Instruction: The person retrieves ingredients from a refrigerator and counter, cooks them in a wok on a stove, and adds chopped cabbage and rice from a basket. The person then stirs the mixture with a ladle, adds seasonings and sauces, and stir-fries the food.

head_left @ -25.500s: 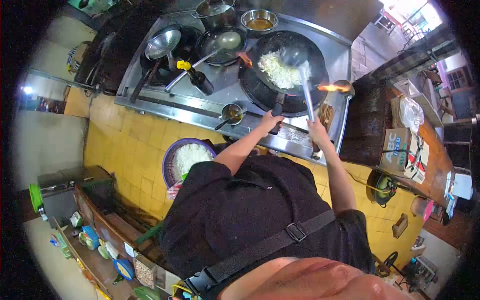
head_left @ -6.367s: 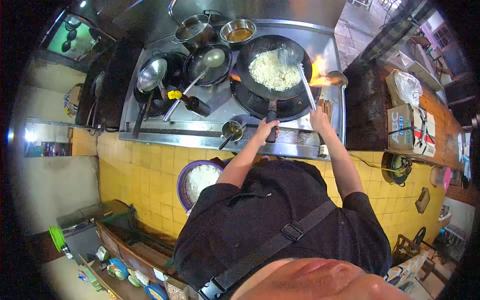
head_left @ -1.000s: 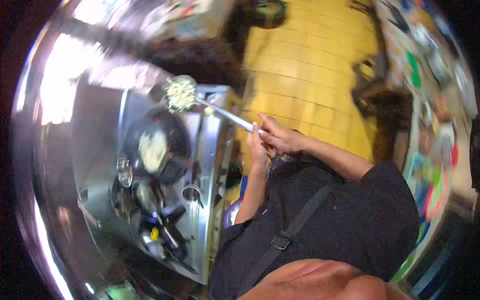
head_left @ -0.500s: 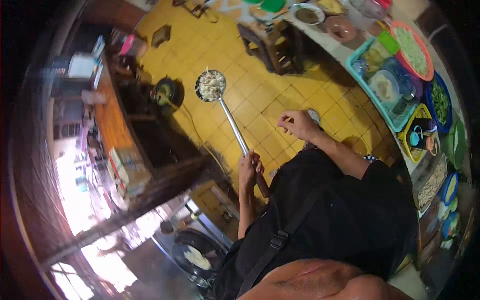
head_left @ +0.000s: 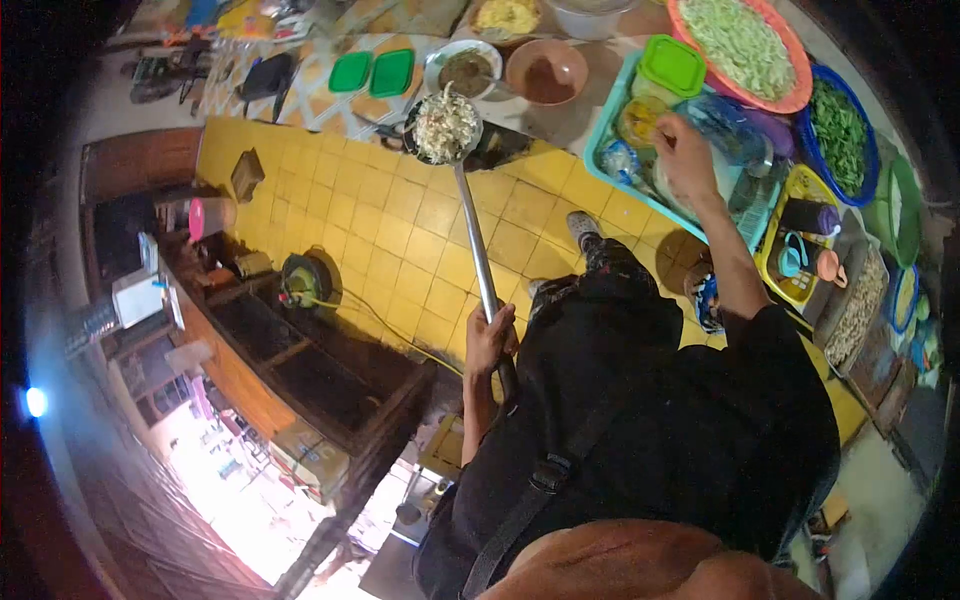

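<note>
My left hand (head_left: 488,340) is wrapped around the dark grip of a long-handled metal ladle (head_left: 474,235), which points away from me. Its round bowl is heaped with a pale shredded mixture (head_left: 446,128), probably chopped vegetables. My right hand (head_left: 685,158) is over a turquoise basket (head_left: 598,140), its fingers bent and drawn together. Whatever may be between those fingertips is hidden. Close by in the basket are a tub with a green lid (head_left: 672,66), a small tub of yellow stuff (head_left: 640,122) and a bluish clear container (head_left: 722,128).
Beyond the ladle, a counter carries a bowl of dark seasoning (head_left: 466,72), a brown bowl (head_left: 546,72) and two green-lidded boxes. At right stand an orange basin of shredded cabbage (head_left: 742,50), a blue basket of chopped greens (head_left: 838,135) and a yellow basket (head_left: 772,262). A wooden bench (head_left: 235,355) stands left.
My view has turned toward the counter. My right hand has moved from above the floor to over the turquoise basket. The filled ladle, still in my left hand, has swung toward the counter.
</note>
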A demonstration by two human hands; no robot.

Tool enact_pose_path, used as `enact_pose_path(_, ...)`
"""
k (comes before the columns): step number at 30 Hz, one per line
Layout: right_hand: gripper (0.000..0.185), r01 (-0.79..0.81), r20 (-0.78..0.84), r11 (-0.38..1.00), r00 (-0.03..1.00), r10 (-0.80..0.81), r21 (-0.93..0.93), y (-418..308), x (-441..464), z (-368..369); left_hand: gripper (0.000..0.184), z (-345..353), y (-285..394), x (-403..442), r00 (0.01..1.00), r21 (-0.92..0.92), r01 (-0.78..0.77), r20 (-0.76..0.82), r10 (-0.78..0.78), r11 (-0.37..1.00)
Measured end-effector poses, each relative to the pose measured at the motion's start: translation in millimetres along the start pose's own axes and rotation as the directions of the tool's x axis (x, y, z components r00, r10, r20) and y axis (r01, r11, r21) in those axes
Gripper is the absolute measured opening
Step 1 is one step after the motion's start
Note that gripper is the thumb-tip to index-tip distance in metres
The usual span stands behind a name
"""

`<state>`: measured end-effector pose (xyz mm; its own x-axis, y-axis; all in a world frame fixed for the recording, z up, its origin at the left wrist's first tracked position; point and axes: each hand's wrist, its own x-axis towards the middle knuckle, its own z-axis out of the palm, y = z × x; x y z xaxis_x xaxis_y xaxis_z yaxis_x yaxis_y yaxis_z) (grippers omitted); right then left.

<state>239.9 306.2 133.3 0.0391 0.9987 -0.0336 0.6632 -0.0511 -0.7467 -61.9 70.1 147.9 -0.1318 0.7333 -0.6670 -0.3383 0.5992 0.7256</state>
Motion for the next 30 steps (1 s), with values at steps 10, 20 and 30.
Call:
enact_pose_path(10,0.028,-0.184,-0.142,0.945,0.978,0.150,-0.269,70,-3,-9,0.022,13,37,24,0.960,0.247,0.012,0.270,-0.080,0.969)
enact_pose_path(20,0.026,-0.169,-0.163,0.952,0.963,0.214,0.254,84,40,44,0.019,7,31,20,0.938,0.474,-0.144,0.346,-0.034,0.869)
enact_pose_path(30,0.020,0.308,-0.341,0.939,0.876,-0.342,-0.153,39,-40,-33,0.025,2,21,23,0.929,0.566,-0.166,0.364,-0.064,0.808)
